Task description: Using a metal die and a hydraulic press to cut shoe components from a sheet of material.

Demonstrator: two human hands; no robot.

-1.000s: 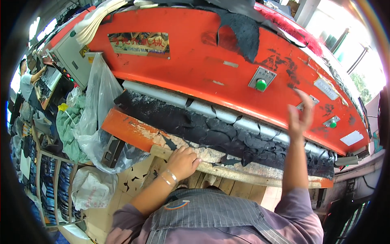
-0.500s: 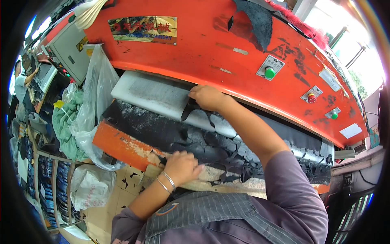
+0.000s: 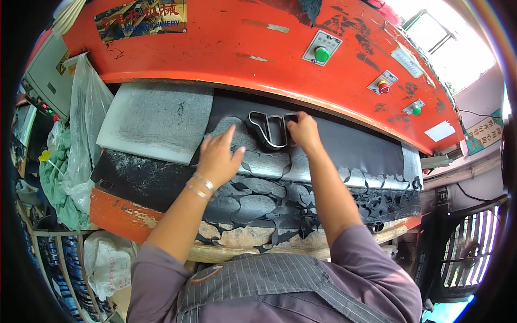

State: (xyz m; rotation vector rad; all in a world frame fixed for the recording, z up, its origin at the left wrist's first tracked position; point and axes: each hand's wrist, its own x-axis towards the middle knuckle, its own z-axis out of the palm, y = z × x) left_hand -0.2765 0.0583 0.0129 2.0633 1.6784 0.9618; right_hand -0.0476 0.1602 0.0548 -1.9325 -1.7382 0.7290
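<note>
A metal cutting die (image 3: 269,129), black-walled with bright edges and inner dividers, rests on a black sheet of material (image 3: 358,142). My right hand (image 3: 305,131) grips its right end, fingers closed on the wall. My left hand (image 3: 218,159), fingers spread and holding nothing, is left of the die, over the sheet's left part near a rounded cut-out. Whether its fingertips touch the surface I cannot tell. Beneath the sheet lies a thick white cutting board (image 3: 145,110), bare at its left. Ragged black scraps (image 3: 377,202) hang over the board's front edge.
Behind the board rises the orange press (image 3: 226,54), with green buttons (image 3: 321,54) and a red knob (image 3: 383,87). A clear plastic bag (image 3: 86,116) and green cloth (image 3: 64,183) hang at the left. A white sack (image 3: 109,264) stands at lower left.
The view has shifted. My right hand, earlier at a dark piece by the press edge, now holds the die. My left hand has risen from the front edge onto the work area.
</note>
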